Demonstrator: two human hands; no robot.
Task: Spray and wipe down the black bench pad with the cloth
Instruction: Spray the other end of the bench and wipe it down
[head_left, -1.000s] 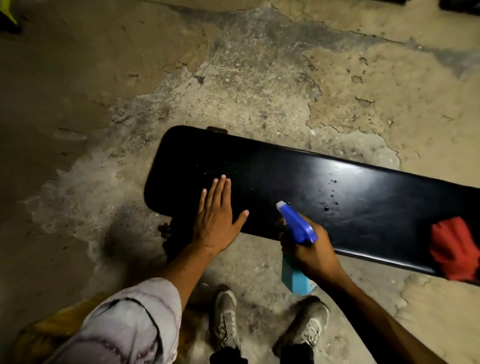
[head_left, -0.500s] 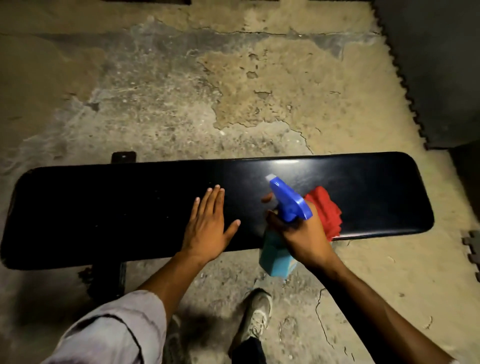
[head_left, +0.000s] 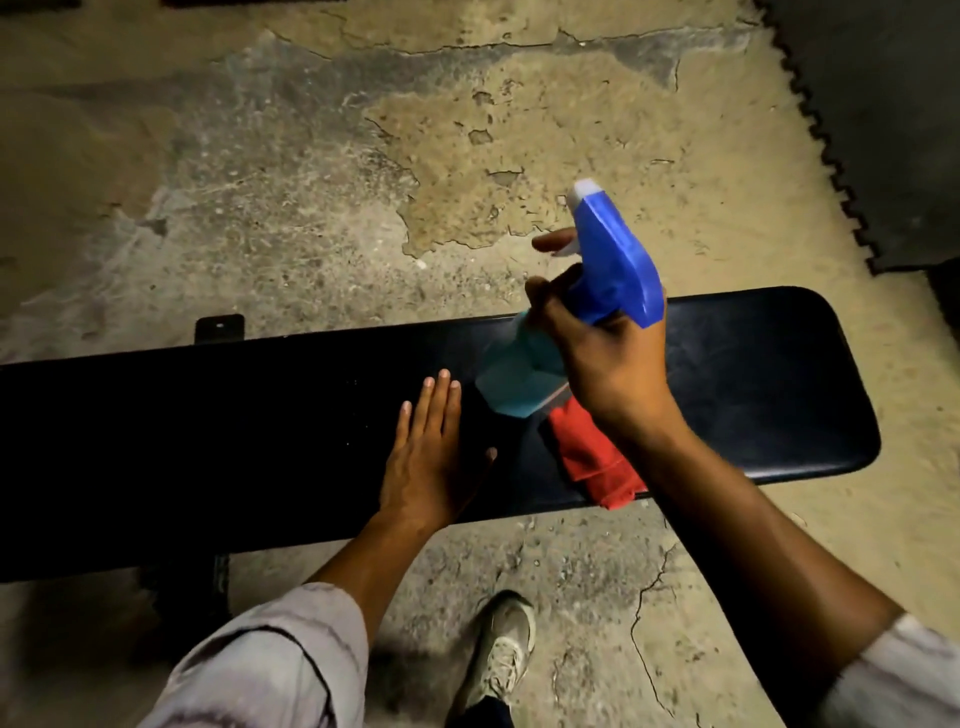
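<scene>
The black bench pad (head_left: 753, 395) runs across the view from the left edge to a rounded right end. My left hand (head_left: 428, 457) lies flat on its middle, fingers straight and together. My right hand (head_left: 608, 358) grips a spray bottle (head_left: 613, 265) with a blue trigger head and pale blue body, held above the pad with the nozzle pointing away, one finger at the trigger. A red cloth (head_left: 592, 462) lies on the pad's near edge, partly hidden under my right wrist.
Cracked, patchy concrete floor (head_left: 363, 171) surrounds the bench. A dark interlocking rubber mat (head_left: 883, 114) covers the top right corner. A black bracket (head_left: 219, 328) shows behind the pad, a bench leg (head_left: 192, 582) below it. My shoe (head_left: 501, 649) stands on the floor near the bench.
The view has shifted right along the bench. My right hand has lifted the spray bottle higher, above the pad. My left hand stays flat on the pad.
</scene>
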